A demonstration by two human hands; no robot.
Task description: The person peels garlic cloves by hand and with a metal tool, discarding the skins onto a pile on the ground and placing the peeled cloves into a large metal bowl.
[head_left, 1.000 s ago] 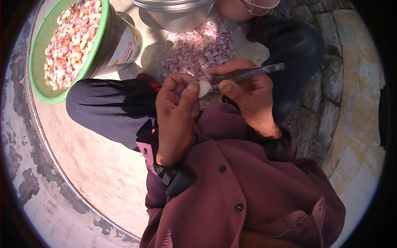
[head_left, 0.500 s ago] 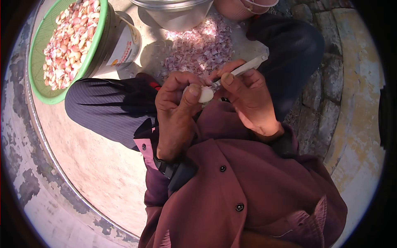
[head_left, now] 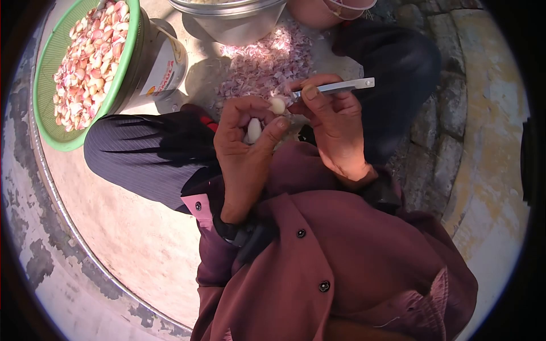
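Between the fingertips of my left hand (head_left: 243,150) is a pale peeled garlic clove (head_left: 277,105). A second white clove (head_left: 253,131) sits further back, against the curled fingers of that same hand. My right hand (head_left: 336,128) is closed around a small knife (head_left: 348,85), whose light handle sticks out to the right. The knife's blade is mostly hidden by the fingers, near the first clove. Below both hands, a heap of pinkish garlic skins (head_left: 264,65) lies on the ground.
At the left, a green mesh basket (head_left: 40,105) full of unpeeled cloves rests on a white bucket (head_left: 170,65). A metal pot (head_left: 244,25) and a pink bowl (head_left: 313,14) stand beyond the skins. My bent legs flank the work; bricks (head_left: 449,113) edge the right.
The knife has turned to lie flatter, its handle swinging right. The clove at my left fingertips has moved up, and a second clove now shows in that hand. The view has shifted slightly.
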